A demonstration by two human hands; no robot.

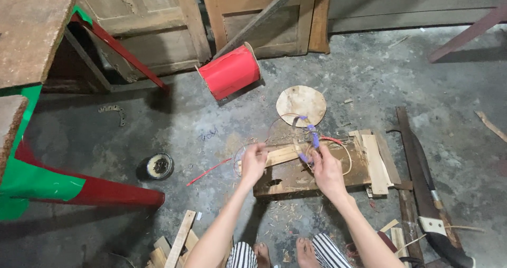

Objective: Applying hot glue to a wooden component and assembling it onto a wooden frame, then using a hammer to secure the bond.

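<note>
My left hand pinches thin wire at the left end of a pale wooden strip. My right hand grips purple-handled pliers over the same strip, where loops of wire curl. The strip lies on a dark wooden board on the concrete floor. My bare feet and striped trouser legs show below the board.
A red cylinder lies near wooden doors at the back. A round wooden disc sits behind the board. Wood offcuts are stacked at right, beside a long machete. A small round tin stands left. Scrap wood lies lower left.
</note>
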